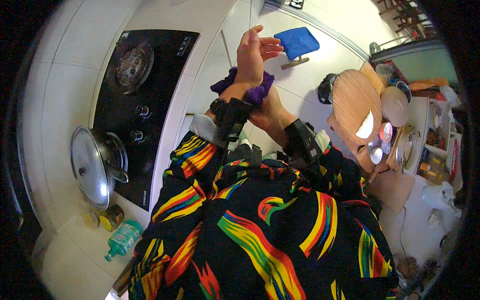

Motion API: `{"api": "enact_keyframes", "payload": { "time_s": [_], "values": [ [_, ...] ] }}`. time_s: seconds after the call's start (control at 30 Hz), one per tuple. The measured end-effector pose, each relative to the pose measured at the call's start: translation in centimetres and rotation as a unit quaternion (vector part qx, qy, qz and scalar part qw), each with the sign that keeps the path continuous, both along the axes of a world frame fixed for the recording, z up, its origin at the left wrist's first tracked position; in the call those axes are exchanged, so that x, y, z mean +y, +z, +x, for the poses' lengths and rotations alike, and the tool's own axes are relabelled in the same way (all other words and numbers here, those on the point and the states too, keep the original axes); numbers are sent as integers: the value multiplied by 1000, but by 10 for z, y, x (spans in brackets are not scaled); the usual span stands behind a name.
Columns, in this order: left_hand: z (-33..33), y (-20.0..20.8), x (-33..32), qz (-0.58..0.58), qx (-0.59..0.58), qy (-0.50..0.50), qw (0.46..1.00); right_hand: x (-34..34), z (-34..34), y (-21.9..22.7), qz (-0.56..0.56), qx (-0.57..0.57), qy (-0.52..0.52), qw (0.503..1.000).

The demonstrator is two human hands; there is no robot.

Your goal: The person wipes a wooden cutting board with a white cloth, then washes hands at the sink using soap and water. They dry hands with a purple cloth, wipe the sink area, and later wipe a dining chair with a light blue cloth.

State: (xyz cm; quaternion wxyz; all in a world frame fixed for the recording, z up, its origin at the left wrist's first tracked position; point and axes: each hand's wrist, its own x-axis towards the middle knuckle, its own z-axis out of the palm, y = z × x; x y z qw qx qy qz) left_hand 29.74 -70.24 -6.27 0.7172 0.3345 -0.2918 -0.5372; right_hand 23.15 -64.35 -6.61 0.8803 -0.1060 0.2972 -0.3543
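My left hand point(251, 57) is raised in the upper middle, fingers stretched out and holding nothing. Around its wrist lies a purple cloth point(259, 93), showing on both sides of the arm. From the right, my right hand point(268, 106) reaches under the left wrist and grips this cloth; its fingers are mostly hidden behind the left forearm. Black straps with small boxes sit on both my forearms, below rolled-back sleeves with a bright pattern.
To the left is a black gas cooktop point(165, 75) with a lidded pan point(92, 167). A green bottle point(123, 239) lies nearby. Ahead stands a blue stool point(297, 41) on the tiled floor. On the right, a round wooden board point(352, 100) rests among bowls and shelves.
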Motion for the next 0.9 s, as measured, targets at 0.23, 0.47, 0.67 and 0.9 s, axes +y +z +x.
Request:
{"api": "enact_keyframes", "payload": {
  "time_s": [0.23,0.47,0.67,0.9],
  "values": [
    [-57,10,17,-97,-401,13,911,23,-65,13,-1,7,24,1000],
    [-90,8,32,-247,-601,100,754,39,-138,16,-22,20,64,998],
    [-122,-18,22,-323,-805,191,459,56,-164,29,-64,19,31,997],
    [-155,10,32,-249,-884,38,393,71,-165,47,-70,130,37,988]
  ]
}}
